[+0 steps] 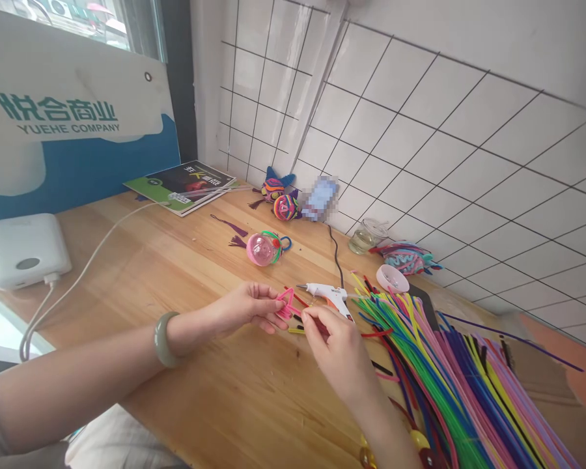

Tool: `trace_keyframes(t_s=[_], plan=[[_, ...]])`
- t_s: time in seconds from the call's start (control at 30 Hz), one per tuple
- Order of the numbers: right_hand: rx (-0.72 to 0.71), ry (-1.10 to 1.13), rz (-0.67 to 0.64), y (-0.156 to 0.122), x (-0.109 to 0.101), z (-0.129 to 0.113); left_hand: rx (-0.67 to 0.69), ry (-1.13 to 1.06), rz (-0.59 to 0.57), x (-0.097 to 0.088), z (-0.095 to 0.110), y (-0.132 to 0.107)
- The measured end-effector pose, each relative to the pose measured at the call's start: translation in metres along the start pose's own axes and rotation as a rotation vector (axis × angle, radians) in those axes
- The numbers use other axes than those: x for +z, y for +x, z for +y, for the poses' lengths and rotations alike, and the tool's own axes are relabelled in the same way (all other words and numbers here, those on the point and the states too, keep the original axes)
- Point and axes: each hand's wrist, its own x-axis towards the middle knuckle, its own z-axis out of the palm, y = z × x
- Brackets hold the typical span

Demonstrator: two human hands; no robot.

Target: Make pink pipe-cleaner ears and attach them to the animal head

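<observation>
A pink pipe cleaner [286, 299], bent into a small pointed shape, is pinched between the thumb and fingers of my left hand [255, 306]. My right hand [333, 339] pinches the other end of the same pipe cleaner, close beside the left fingertips. Just beyond my right hand lies a white hot glue gun [327, 290], its nozzle facing left. Farther back on the wooden table [200, 280] sits a clear pink-rimmed ball [262, 249] with green and blue pipe-cleaner trim and a dark tassel.
Many coloured pipe cleaners [434, 378] spread over the right side. Two finished wrapped ornaments [286, 206] stand near the grid wall, by a glass jar [364, 238] and a pink dish [393, 279]. A white power bank [28, 251] with a cable and some booklets [185, 185] lie left.
</observation>
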Motion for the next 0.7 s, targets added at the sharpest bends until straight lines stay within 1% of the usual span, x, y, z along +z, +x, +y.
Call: trace_keyframes(t_s=[0.27,0.5,0.7], plan=[[-0.023,-0.036,0.026,0.0,0.0027,0.0022,-0.001,-0.014,-0.048,-0.0025,-0.0031,-0.0001],[0.009,-0.07,-0.007,-0.0007,0.0055,0.0031,0.019,0.003,-0.067,-0.0027,-0.004,-0.0002],[0.013,-0.067,-0.01,-0.0007,0.0064,0.0004,0.019,0.018,-0.066,-0.0015,-0.0025,-0.0013]])
